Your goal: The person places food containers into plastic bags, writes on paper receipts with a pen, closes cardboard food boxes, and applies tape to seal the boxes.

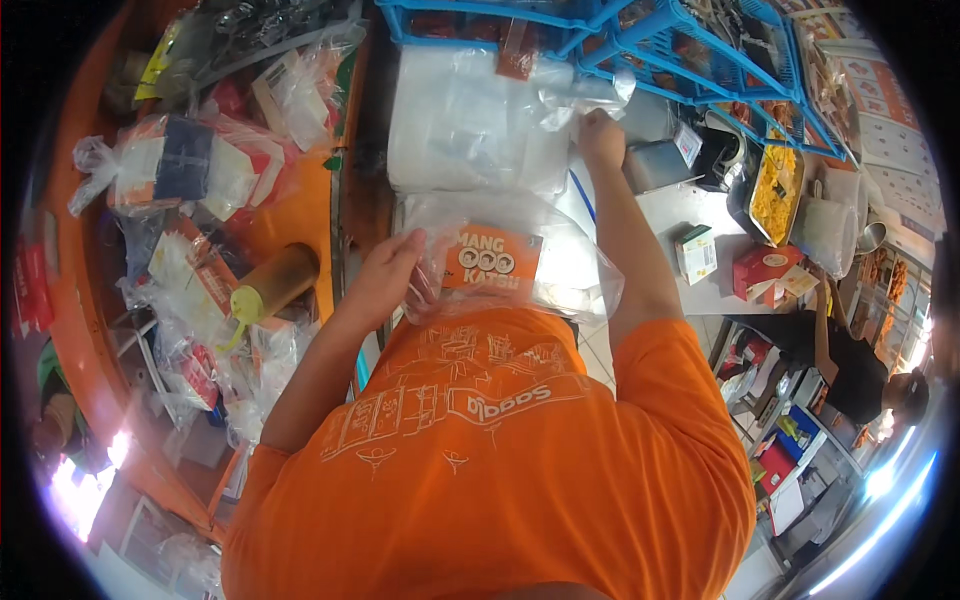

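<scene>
My left hand [394, 274] grips the left side of a clear plastic bag [574, 255] in front of my waist. Inside the bag is an orange printed packet [491, 259] bearing writing and small round face drawings. My right hand [602, 141] is stretched forward to the far right of the counter, its fingers curled at crumpled clear plastic [581, 101]; the fingertips are hidden. Between the two hands and beyond them lies a stack of clear plastic bags [472, 124]. A blue stick-like thing [583, 195] lies beside my right forearm.
Blue plastic baskets [690, 60] stand at the back. Right of my arm are a small carton [696, 253], a red box [763, 268] and a tray of yellow food [776, 195]. A squeeze bottle [277, 281] and bagged packets are on the left. A person [840, 352] is at far right.
</scene>
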Action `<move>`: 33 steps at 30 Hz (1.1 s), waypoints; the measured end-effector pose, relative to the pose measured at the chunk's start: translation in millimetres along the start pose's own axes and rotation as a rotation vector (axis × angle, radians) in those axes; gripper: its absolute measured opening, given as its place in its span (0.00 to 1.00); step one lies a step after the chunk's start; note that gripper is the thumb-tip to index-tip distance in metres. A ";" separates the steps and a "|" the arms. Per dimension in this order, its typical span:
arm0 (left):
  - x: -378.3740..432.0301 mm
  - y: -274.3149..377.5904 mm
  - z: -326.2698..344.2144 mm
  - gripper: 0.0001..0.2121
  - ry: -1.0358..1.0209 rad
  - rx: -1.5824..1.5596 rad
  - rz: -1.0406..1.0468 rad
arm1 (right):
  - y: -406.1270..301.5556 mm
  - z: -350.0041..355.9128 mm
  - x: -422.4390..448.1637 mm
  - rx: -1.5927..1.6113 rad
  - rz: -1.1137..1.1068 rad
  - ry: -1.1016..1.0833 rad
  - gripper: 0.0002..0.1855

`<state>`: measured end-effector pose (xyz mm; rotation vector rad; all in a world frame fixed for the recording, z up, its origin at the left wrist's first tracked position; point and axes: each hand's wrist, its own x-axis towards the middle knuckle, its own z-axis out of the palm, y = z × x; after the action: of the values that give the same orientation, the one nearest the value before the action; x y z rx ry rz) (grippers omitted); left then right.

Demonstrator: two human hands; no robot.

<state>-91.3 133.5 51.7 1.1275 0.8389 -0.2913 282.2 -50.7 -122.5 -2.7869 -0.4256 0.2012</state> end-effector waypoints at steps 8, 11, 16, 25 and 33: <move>7.2 -5.9 -30.4 0.21 -0.009 -0.108 -0.029 | -1.5 -82.9 12.0 0.062 -0.252 0.057 0.11; 5.8 -4.3 -27.5 0.21 -0.021 -0.098 0.056 | 2.9 -96.7 32.0 0.273 -0.158 0.049 0.12; -1.8 -11.3 -17.3 0.21 -0.013 -0.129 0.107 | 12.7 -107.6 58.3 0.773 0.257 -0.401 0.11; -15.2 -19.3 5.8 0.20 0.254 0.071 0.281 | -110.3 -172.1 -205.7 0.760 -0.754 0.067 0.11; -2.6 -31.7 70.5 0.25 0.292 0.756 0.504 | -76.1 -138.2 -289.2 0.345 -0.422 -0.919 0.23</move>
<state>-80.9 57.2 44.2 2.0802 0.6732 -0.0071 13.6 -111.3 58.4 -2.0529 -1.0400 1.3102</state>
